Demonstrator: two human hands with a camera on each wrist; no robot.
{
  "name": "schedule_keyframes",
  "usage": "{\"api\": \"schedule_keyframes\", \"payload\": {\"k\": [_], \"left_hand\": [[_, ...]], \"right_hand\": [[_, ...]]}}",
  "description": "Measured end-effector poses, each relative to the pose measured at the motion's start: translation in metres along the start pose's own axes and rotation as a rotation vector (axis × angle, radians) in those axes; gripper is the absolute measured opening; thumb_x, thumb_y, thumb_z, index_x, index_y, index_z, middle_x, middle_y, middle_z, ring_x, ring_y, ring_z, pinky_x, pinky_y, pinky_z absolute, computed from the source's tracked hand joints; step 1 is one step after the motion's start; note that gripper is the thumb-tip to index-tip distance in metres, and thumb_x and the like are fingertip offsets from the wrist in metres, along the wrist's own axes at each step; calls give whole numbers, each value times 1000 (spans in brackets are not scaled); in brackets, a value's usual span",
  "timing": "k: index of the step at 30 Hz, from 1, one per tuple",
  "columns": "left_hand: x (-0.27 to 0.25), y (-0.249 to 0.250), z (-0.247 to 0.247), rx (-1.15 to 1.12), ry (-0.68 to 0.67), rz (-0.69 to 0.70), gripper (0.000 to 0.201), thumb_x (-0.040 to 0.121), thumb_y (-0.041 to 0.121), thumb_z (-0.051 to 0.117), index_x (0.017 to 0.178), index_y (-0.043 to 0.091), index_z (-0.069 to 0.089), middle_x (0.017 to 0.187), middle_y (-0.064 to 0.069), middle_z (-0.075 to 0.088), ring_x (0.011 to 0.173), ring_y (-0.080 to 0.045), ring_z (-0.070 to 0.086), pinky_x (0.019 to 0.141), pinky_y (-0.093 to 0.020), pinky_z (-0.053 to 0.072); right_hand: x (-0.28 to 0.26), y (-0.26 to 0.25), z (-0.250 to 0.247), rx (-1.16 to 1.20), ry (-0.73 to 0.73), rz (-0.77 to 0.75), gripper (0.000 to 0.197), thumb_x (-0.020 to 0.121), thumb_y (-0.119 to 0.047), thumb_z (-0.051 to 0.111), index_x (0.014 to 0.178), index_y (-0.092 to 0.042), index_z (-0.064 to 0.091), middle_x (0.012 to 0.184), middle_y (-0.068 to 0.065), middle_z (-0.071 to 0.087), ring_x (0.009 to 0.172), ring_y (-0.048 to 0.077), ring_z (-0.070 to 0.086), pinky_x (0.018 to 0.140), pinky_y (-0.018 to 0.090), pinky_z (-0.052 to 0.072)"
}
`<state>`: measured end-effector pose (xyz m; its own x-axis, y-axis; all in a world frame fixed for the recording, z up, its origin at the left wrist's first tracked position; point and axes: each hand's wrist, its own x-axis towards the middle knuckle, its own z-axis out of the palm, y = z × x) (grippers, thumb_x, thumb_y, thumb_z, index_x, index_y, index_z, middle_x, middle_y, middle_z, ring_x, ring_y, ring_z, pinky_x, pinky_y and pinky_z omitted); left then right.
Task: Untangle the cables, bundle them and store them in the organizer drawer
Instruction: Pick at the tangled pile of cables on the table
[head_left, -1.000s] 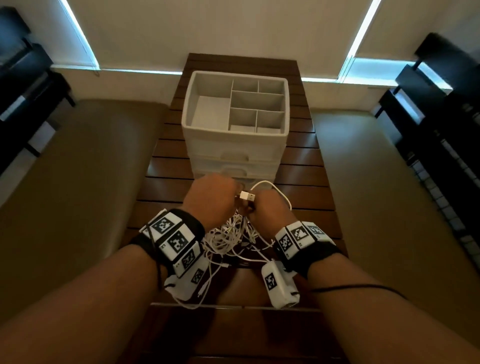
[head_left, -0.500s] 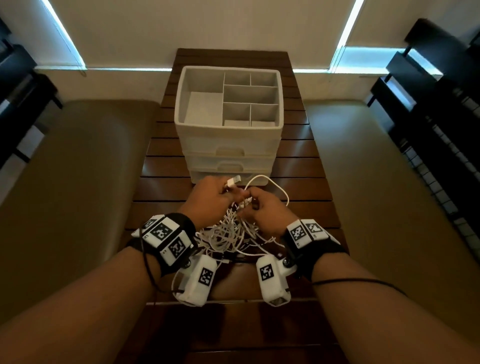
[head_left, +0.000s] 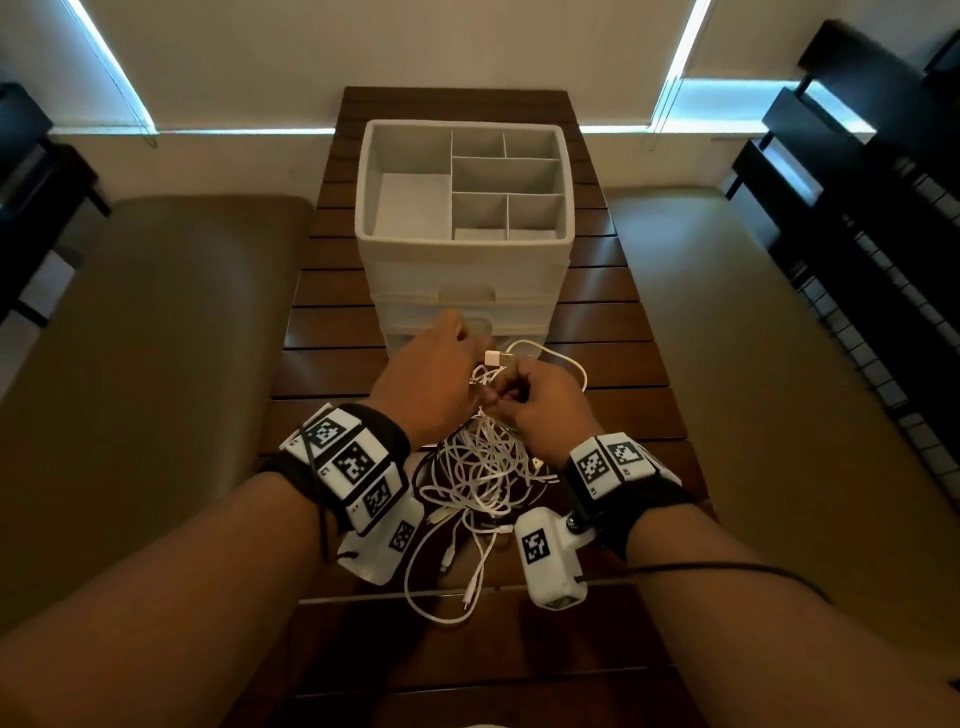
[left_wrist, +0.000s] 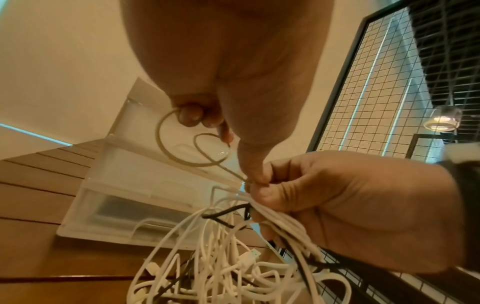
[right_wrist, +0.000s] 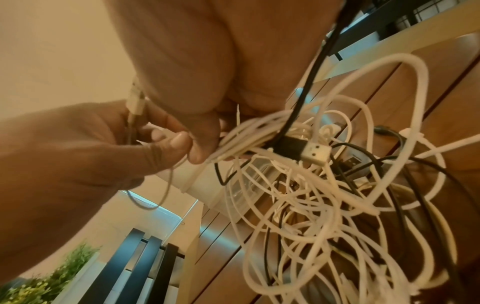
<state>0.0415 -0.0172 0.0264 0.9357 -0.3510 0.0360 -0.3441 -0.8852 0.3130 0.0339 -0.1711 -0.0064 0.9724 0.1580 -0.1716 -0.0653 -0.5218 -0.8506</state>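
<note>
1. My left hand (head_left: 426, 384) pinches one white cable's plug end (head_left: 492, 358); my right hand (head_left: 540, 402) grips the tangle of cables (head_left: 478, 467), lifted over the table's near middle.
2. Since half a second ago, the plug has drawn further out: one cable is nearly free.
3. The organizer (head_left: 465, 228) stands just beyond, drawers closed; black cables (right_wrist: 306, 82) thread through the white loops and will snag.

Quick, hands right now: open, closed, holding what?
Left hand: fingers curled, pinching one white cable near its USB plug.
Right hand: gripping a bunch of cables from the tangle.
</note>
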Motion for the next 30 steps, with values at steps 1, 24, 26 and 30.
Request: {"api": "schedule_keyframes", "payload": {"k": [1,24,26,30], "left_hand": [[2,-1,2,1,-9,21,26,87,37,64,102,16,60,105,-3,42,92,-19,46,70,-29,39],[-2,-31,-9,-351,109,-439,29,90,29,65,64,21,56,66,1,57,67,-21,55,62,-31,41],[-6,-36,-8,-359,55,-493,25,89,31,66,70,15,64,70,-5,62,69,-23,60,63,-32,46],[-10,-32,-13,-364,8,-415,26,89,26,66,66,20,59,65,2,58,63,-13,56,57,-27,37]], "right_hand": [[0,1,-1,12,2,4,19,78,-9,75,79,-21,61,81,3,70,79,20,67,77,42,58],[17,-2,-18,-334,-278,20,21,81,-16,67,96,-20,54,91,2,65,85,21,63,82,41,54],[14,1,-20,-478,-289,-2,22,79,-6,59,92,-24,56,96,-3,65,91,21,62,87,45,52],[6,-2,-26,-134,-331,63,24,84,-6,58,96,-25,66,91,-10,65,81,9,63,77,32,56]]}}
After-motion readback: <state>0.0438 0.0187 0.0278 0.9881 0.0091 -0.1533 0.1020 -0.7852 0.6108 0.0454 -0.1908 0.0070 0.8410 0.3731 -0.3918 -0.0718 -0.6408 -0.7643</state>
